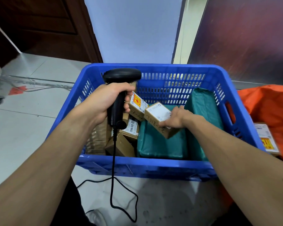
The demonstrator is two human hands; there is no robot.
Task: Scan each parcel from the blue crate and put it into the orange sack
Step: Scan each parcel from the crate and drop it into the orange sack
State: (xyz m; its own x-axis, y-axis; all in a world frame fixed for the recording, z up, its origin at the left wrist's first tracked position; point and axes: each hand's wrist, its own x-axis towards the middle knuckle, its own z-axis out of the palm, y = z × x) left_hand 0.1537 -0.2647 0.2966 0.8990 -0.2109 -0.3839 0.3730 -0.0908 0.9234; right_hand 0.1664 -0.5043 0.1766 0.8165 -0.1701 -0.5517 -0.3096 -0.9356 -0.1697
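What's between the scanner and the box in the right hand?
In the head view, a stickered box lies between the scanner and the held box, inside the crate.

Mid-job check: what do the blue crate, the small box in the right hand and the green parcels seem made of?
Blue crate: rigid moulded plastic, judging by slotted walls and slight sheen. Small box: matt brown cardboard with a white paper label and handwriting. Green parcels: probably thin plastic mailer film, wrinkled and faintly glossy; contents hidden.
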